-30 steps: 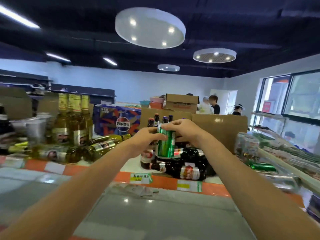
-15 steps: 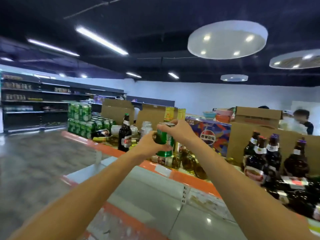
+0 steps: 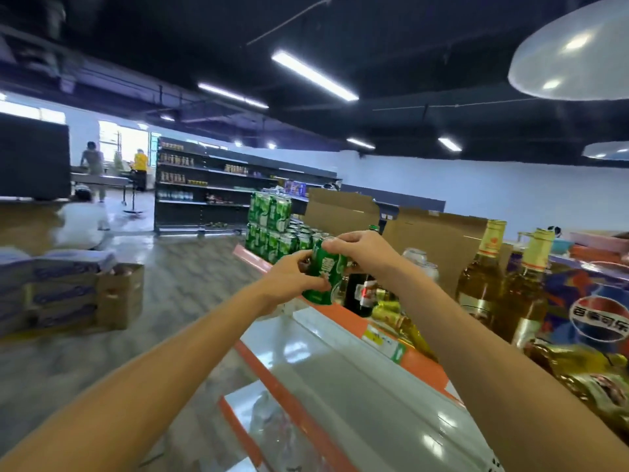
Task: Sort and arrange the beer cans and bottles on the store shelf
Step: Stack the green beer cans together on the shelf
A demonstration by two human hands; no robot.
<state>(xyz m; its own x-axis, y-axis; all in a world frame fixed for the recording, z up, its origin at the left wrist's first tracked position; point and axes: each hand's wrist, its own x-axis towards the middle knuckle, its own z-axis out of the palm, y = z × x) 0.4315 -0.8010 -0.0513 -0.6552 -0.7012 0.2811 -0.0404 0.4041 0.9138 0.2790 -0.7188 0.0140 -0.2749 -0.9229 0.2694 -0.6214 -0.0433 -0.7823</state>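
One green aluminium can (image 3: 325,274), lettering blurred, gripped by left hand (image 3: 289,281) at its side and right hand (image 3: 360,250) over its top, above the orange-edged shelf (image 3: 350,321) (two gold-capped amber bottles (image 3: 481,277), one Pepsi-logo carton (image 3: 595,318) beside).

Bright ceiling strip lights (image 3: 315,76), dark ceiling, shelf glare, blurred warped edges.

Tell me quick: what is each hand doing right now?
Left hand: holding the green can by its side.
Right hand: holding the same can at its top.
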